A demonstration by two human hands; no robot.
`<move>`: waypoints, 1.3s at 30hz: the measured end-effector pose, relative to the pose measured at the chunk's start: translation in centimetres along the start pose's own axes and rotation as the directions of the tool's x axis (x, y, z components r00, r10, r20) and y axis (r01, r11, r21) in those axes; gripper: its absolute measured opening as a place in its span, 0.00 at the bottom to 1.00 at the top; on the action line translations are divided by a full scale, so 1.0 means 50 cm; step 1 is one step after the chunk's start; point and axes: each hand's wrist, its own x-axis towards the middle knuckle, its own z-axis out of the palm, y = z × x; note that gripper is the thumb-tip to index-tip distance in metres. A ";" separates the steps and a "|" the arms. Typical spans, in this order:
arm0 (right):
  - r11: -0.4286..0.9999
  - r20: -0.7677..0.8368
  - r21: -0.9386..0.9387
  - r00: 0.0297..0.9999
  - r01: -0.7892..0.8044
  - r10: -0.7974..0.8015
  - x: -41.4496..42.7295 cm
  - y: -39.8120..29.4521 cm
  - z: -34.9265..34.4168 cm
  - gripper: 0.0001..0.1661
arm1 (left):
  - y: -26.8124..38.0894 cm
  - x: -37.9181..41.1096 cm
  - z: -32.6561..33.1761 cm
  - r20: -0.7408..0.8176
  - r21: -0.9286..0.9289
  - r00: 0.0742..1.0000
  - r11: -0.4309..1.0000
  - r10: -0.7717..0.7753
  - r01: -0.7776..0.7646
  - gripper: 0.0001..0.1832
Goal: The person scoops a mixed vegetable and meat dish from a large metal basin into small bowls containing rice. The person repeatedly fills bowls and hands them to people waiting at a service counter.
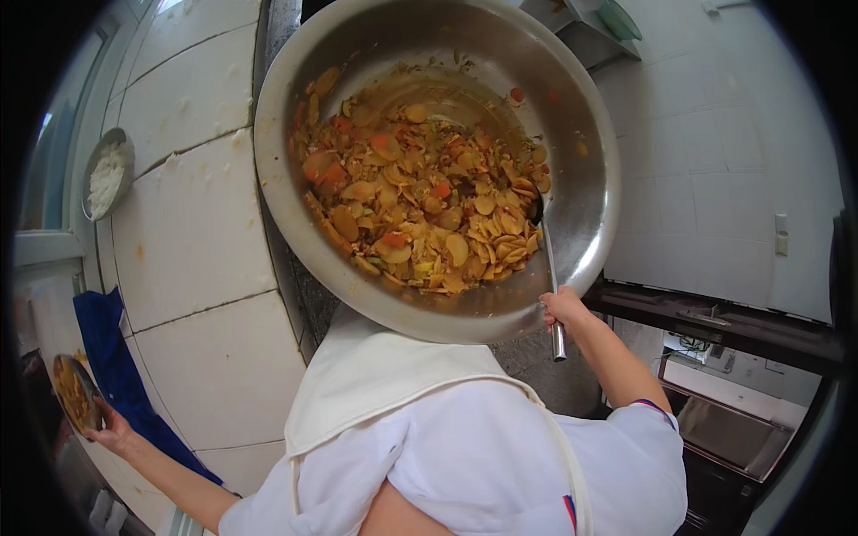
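A large stainless steel basin (348,301) stands before me, partly filled with a cooked mix of sliced vegetables (409,201) in an oily sauce, with orange-red pieces among the slices. My right hand (566,311) grips the handle of a metal ladle (551,261) over the basin's near right rim; its dark bowl rests at the right edge of the food. At the far left, my left hand (112,429) holds a round metal bowl (94,395) by its edge, tilted in this view. Similar yellow-orange food lies in that bowl.
A white tiled counter (201,221) runs along the left. On it are a metal bowl (127,171) of white rice and a blue cloth (120,362) by the opening. A green bowl (620,20) sits at the top right, near the tiled wall (697,134). A dark-framed doorway lies at right.
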 end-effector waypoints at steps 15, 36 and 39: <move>0.925 0.015 0.028 0.926 0.378 -0.378 -0.070 -0.184 0.119 0.11 | 0.004 0.167 -0.181 -0.525 0.164 0.849 0.973 -0.055 0.165 0.21; 0.823 0.856 0.469 0.394 -0.321 -0.335 0.084 -0.297 0.312 0.19 | -0.278 -0.091 0.434 0.128 0.336 0.783 0.770 -0.608 0.543 0.37; 0.743 0.859 0.512 0.274 -0.432 -0.433 0.070 -0.283 0.311 0.19 | -0.329 -0.084 0.502 0.181 0.214 0.774 0.793 -0.606 0.571 0.36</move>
